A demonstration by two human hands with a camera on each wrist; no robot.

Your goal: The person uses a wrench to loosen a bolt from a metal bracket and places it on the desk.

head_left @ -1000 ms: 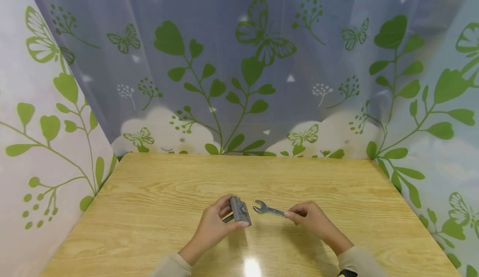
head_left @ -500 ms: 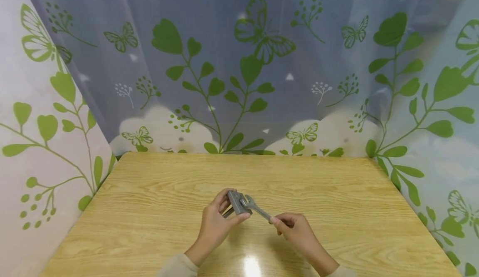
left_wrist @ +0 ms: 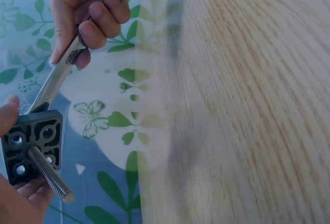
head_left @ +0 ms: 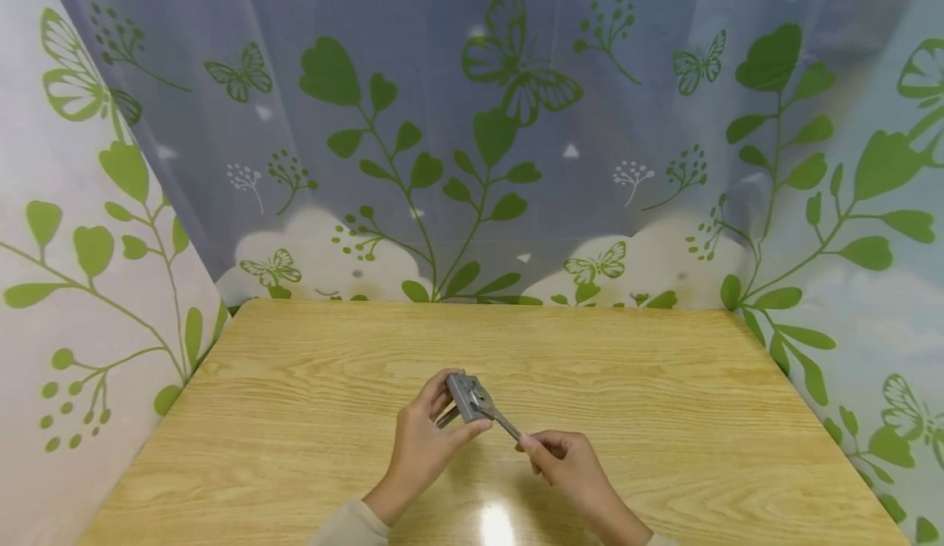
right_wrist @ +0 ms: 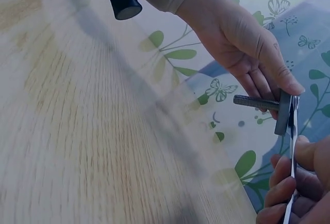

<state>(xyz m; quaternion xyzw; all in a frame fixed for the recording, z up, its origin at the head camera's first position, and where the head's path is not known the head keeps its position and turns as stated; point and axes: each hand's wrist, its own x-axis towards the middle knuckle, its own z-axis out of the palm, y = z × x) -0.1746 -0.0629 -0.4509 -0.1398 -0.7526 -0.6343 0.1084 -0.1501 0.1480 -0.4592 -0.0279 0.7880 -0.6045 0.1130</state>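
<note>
My left hand (head_left: 428,452) grips a dark grey square plate (head_left: 462,398) by its edges, thumb on the near edge and fingers on the far one. In the left wrist view the plate has corner holes, and a threaded bolt (left_wrist: 50,175) sticks out from its middle. My right hand (head_left: 575,472) pinches the handle of a metal open-end wrench (head_left: 505,425). The wrench's head lies against the plate's face, around or beside the bolt's head; which one I cannot tell. Seen edge-on in the right wrist view, the wrench (right_wrist: 294,152) lies flat along the plate, opposite the threaded side.
Both hands are held above a wood-grain table (head_left: 332,357). A patterned curtain (head_left: 560,202) with green leaves and butterflies hangs behind it and along both sides. A dark band with a round-ended piece (right_wrist: 129,10) sits on the left sleeve.
My right hand has moved left, bringing the wrench from apart to against the plate, and its handle now slants down more towards me. The left hand has raised the plate slightly.
</note>
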